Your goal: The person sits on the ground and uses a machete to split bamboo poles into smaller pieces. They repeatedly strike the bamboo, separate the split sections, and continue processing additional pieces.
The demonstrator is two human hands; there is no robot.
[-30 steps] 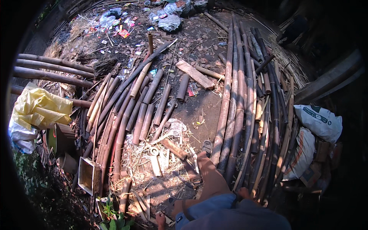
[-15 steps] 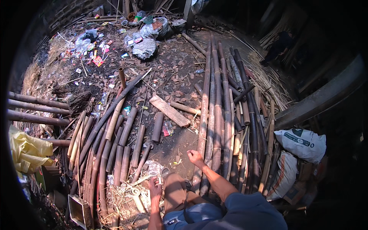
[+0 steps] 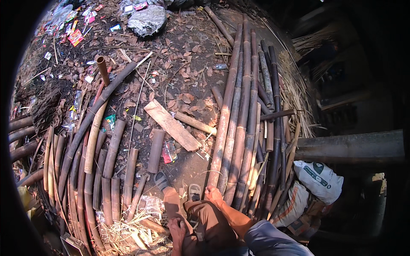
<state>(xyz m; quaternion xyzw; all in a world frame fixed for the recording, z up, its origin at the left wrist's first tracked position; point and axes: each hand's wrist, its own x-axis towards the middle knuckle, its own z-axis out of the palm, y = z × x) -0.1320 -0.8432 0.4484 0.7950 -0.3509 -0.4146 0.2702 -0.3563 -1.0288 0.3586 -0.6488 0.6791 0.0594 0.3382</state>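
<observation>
My right hand (image 3: pixel 214 195) is at the near end of a long brown bamboo pole (image 3: pixel 222 141), its fingers curled close against the pole's left side. What lies inside them is hidden; a thin dark line shows just beyond the fingers. My left hand (image 3: pixel 177 228) rests on my brown trouser leg (image 3: pixel 173 205), fingers loosely bent, with nothing seen in it. Several more long bamboo poles (image 3: pixel 243 119) lie alongside, running away from me. Ahead on the ground are a flat wooden board (image 3: pixel 173 126) and a short dark bamboo piece (image 3: pixel 156 151).
Cut bamboo lengths (image 3: pixel 113 149) lie at the left, with a long dark pole (image 3: pixel 96 109) slanting across them. Pale shavings (image 3: pixel 124 232) cover the ground near my left hand. White sacks (image 3: pixel 318 181) stand at the right, near a grey beam (image 3: pixel 350 146). Litter and a silvery bag (image 3: pixel 146 20) lie far off.
The view has tilted down and shifted. My right hand has come back to the near end of the bamboo pole. My left hand has moved onto my leg, and my sandalled feet now show.
</observation>
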